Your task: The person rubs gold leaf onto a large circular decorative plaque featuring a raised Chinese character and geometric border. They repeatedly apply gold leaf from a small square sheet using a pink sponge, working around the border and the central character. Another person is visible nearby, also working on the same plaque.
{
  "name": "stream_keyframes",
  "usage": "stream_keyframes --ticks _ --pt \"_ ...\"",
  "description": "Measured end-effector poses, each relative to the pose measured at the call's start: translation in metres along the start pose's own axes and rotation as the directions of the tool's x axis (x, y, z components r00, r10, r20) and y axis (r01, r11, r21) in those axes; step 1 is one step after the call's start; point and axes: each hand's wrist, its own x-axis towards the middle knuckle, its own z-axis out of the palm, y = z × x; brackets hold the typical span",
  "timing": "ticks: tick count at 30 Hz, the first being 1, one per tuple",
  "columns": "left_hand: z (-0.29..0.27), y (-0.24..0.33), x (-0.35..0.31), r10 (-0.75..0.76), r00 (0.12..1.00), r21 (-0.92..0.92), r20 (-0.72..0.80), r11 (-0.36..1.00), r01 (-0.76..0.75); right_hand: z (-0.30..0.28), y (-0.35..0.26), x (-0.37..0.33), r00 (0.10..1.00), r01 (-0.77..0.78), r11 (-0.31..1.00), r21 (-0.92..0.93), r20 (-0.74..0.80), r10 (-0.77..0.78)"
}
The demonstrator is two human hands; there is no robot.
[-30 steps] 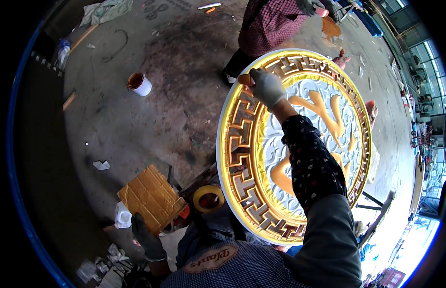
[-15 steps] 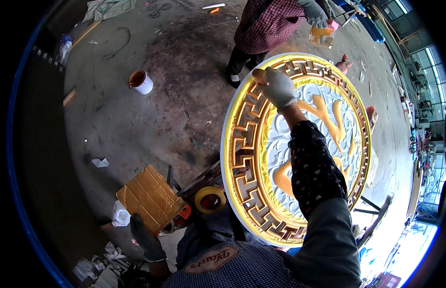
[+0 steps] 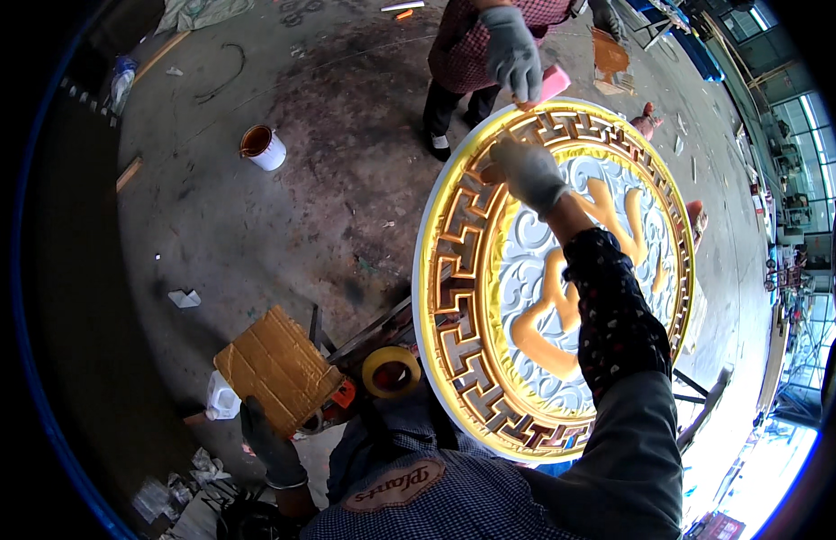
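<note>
Cardboard [image 3: 278, 371] — gripped in left hand [image 3: 269, 443], right hand [image 3: 529, 173] curled round pad [image 3: 492, 172], disc [image 3: 526, 279] beneath

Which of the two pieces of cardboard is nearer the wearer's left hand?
The lower-left piece, touching the wearer's left hand; the other piece is at the upper right, near a co-worker.

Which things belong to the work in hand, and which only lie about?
Likely in use: round panel under the right hand; cardboard in the left hand; pink block in a co-worker's hand.

Likely lying about: wood piece; white scrap; cloth.
</note>
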Motion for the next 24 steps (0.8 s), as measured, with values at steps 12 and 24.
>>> stream_keyframes --ticks 12,24 --pt "-0.008 -0.020 0.005 0.029 0.999 -0.166 0.028 0.986 -0.024 -0.020 -0.056 -0.037 0.913 -0.274 0.849 0.451 -0.157 0.378" --pt "-0.003 -0.034 0.027 0.519 0.705 0.074 0.484 0.779 -0.623 -0.077 -0.233 -0.260 0.872 -0.121 0.440 0.890 -0.117 0.475"
